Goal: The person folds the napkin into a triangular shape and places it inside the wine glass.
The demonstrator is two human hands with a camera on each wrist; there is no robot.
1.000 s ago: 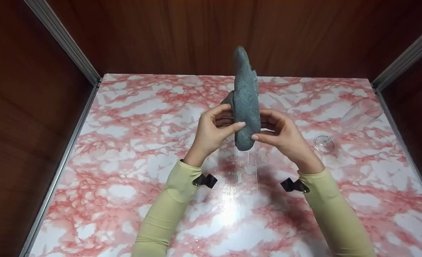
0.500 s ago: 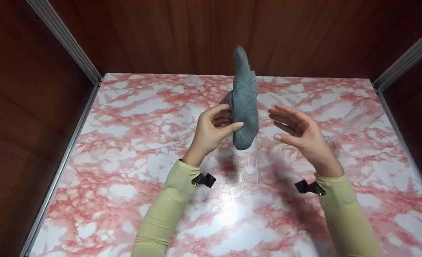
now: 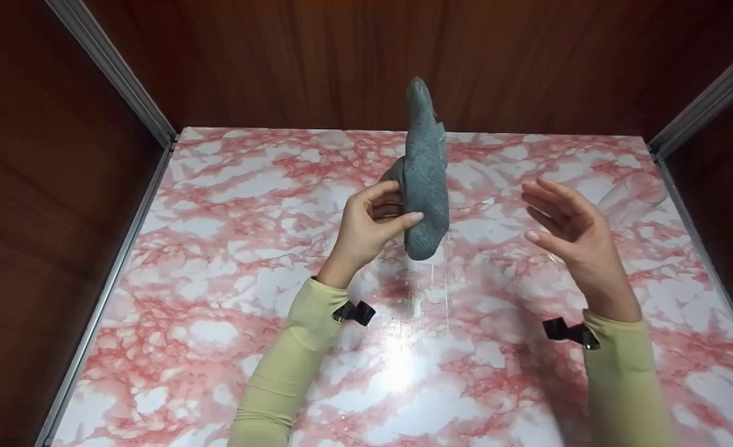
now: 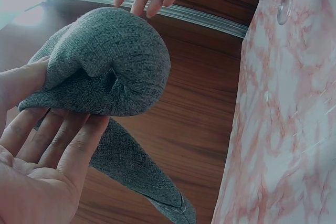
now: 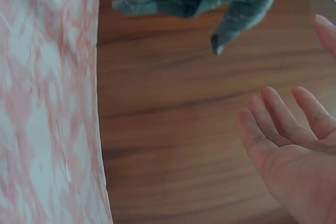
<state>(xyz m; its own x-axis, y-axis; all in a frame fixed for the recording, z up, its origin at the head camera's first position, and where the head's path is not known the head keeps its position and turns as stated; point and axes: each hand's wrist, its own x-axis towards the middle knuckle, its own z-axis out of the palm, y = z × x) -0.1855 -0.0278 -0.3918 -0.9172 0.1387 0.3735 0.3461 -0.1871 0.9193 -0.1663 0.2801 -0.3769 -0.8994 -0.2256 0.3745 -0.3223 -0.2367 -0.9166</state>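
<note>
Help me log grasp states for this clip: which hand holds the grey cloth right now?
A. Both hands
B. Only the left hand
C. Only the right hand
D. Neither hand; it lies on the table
B. The left hand grips the rolled grey cloth above the marble-patterned table, while the right hand hangs apart from it with fingers straight.

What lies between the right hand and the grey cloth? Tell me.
Nothing visible. The right hand hangs open beside the grey cloth, only air over the marbled table between them. The left hand grips the cloth from the other side.
</note>
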